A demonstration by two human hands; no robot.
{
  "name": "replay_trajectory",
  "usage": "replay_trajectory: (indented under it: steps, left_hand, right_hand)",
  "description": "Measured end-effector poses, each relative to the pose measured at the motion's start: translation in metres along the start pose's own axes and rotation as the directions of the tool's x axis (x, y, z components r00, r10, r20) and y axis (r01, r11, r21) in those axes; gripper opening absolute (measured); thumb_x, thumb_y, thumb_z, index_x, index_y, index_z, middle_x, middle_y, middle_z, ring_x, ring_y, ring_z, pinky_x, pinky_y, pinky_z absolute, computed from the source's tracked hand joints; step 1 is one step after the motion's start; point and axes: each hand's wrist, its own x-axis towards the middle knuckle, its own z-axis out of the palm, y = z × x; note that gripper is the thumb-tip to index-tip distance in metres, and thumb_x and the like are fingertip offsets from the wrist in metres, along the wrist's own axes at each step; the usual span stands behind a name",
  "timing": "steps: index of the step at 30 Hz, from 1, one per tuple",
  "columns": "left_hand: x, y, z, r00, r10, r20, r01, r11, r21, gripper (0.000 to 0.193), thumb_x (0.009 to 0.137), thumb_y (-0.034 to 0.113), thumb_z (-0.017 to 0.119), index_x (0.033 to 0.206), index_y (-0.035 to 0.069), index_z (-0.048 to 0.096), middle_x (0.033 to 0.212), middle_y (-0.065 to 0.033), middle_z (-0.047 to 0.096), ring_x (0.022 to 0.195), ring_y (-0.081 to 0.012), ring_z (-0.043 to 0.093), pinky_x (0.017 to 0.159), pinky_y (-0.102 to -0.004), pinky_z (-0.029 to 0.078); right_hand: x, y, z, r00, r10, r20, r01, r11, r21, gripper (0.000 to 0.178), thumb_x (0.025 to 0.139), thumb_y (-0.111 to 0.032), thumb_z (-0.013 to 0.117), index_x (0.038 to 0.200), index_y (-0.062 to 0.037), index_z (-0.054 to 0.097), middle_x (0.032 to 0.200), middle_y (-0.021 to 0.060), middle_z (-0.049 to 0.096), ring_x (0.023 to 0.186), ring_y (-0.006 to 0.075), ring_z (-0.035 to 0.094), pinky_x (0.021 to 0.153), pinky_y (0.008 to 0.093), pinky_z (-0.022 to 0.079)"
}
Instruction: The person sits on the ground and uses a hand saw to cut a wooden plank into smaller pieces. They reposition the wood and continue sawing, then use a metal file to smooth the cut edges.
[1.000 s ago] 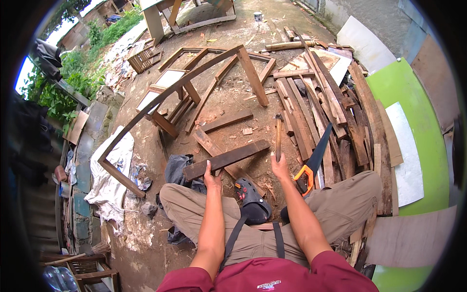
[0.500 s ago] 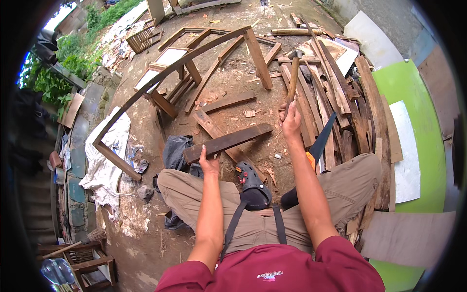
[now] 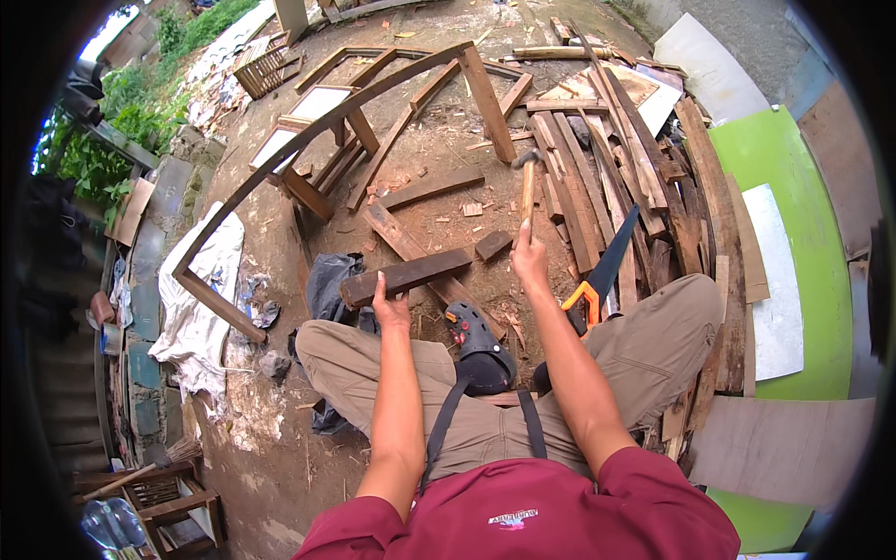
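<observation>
Bare ground strewn with wood chips lies open in the middle, bounded at the near side by the person's bent legs, on the right by a stack of planks, and on the left and ahead by a slender wooden frame whose long rail arcs over the ground. A strip of free ground runs between the hammer and the leg of the frame ahead. The dark wooden block is in front of the left knee, its long axis slanting from lower left to upper right, its far end pointing toward a short dark offcut, which sits just beyond it with a small gap. The left hand has its grip closed around the block's near side, thumb up against its face. The right hand has its grip wrapped around the hammer's handle, which points away from the person, head at the far end. A flat plank passes beneath the block, running toward the dark clog; another piece of timber lies beyond. Black plastic bunches beside the block's left end, and the orange-handled saw leans by the right forearm, its blade pointing up along the stack, narrowing the room on that side.
</observation>
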Motion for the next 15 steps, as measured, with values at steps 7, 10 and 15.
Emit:
replay_trajectory:
  steps: [7, 10, 15]
  left_hand:
    - [0.009, 0.0, 0.003, 1.0, 0.006, 0.01, -0.006, 1.0, 0.01, 0.053, 0.087, 0.028, 0.078, 0.133, 0.016, 0.055, 0.13, -0.0039, 0.056, 0.125, -0.0211, 0.049, 0.107, -0.0507, 0.038]
    - [0.007, -0.001, 0.0, 1.0, -0.008, 0.013, 0.008, 1.0, 0.007, 0.057, 0.087, 0.032, 0.08, 0.135, 0.015, 0.053, 0.133, -0.0048, 0.054, 0.126, -0.022, 0.048, 0.107, -0.0512, 0.038]
    - [-0.005, 0.0, -0.008, 0.997, 0.025, -0.071, -0.026, 1.0, -0.008, 0.072, 0.084, 0.058, 0.075, 0.139, 0.018, 0.049, 0.139, -0.0058, 0.05, 0.132, -0.0253, 0.044, 0.109, -0.0589, 0.034]
  right_hand:
    - [-0.012, -0.03, -0.009, 0.921, -0.373, -0.114, 0.389, 0.898, 0.206, 0.062, 0.105, -0.054, 0.042, 0.076, -0.0016, 0.055, 0.064, 0.0093, 0.055, 0.059, 0.0234, 0.056, 0.058, 0.0384, 0.045]
    - [-0.042, 0.061, 0.004, 0.949, -0.316, -0.003, 0.312, 0.938, -0.149, 0.067, 0.103, -0.056, 0.043, 0.087, 0.0052, 0.065, 0.079, 0.0231, 0.067, 0.079, 0.0409, 0.067, 0.072, 0.0471, 0.05]
    - [-0.046, 0.108, 0.011, 0.943, 0.158, 0.292, 0.033, 0.83, -0.557, 0.082, 0.098, -0.068, 0.038, 0.097, 0.0066, 0.072, 0.096, 0.0335, 0.069, 0.1, 0.0501, 0.066, 0.086, 0.0538, 0.05]
